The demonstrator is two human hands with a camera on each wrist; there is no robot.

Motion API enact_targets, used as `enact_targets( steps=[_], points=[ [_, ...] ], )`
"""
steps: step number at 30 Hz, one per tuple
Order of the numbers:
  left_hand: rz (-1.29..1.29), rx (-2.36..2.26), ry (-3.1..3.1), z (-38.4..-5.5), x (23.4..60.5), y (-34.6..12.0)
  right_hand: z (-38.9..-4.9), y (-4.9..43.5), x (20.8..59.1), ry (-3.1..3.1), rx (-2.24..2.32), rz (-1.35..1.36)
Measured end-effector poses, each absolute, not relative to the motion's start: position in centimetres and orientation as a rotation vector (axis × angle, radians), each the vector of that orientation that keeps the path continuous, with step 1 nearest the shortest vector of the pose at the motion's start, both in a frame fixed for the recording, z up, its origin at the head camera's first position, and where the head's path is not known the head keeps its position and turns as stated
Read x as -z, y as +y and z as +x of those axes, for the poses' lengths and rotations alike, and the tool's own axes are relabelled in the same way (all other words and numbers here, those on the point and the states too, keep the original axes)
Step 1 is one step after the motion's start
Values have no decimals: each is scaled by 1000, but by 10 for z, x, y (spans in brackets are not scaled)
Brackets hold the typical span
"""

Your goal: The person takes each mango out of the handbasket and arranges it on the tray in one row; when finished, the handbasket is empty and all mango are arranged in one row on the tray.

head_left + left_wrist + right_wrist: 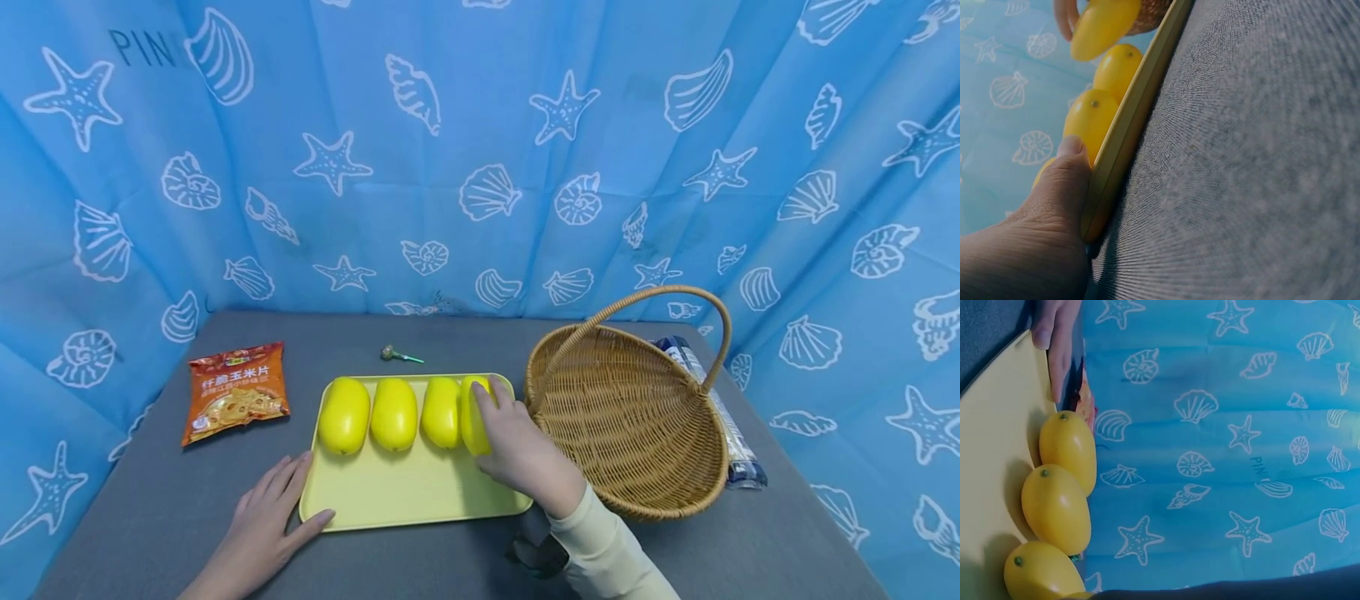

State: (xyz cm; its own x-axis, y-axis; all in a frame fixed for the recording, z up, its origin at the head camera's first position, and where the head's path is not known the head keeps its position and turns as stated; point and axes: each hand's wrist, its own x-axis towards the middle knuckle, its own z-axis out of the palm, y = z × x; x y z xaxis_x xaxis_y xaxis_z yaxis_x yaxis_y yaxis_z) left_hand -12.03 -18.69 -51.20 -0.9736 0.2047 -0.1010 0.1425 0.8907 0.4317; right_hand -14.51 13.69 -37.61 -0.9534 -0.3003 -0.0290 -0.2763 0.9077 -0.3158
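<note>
Several yellow mangoes stand side by side on a pale yellow tray (420, 496); one is the leftmost mango (344, 417). My right hand (521, 446) grips the rightmost mango (475, 425) from above, at the tray's right end. In the left wrist view that held mango (1105, 28) is tilted and looks raised above the others. My left hand (262, 521) rests against the tray's lower left corner, fingers extended along the left side and thumb (1060, 175) at the near edge. The right wrist view shows the other mangoes (1057, 509) but not the right hand's fingers.
A wicker basket (626, 417) with a tall handle stands right of the tray, with a blue-and-silver package (738, 442) partly hidden behind it. An orange snack bag (236, 392) lies at left. A lollipop (397, 354) lies behind the tray, before a blue curtain (450, 167).
</note>
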Motion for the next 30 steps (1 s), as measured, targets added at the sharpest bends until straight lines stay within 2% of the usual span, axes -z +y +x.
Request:
enact_targets(
  steps=[15, 30],
  points=[
    [275, -640, 2916, -120, 512, -187, -159, 127, 397, 2981, 451, -246],
    [265, -643, 2889, -122, 512, -187, -170, 130, 411, 3043, 509, -242]
  ],
)
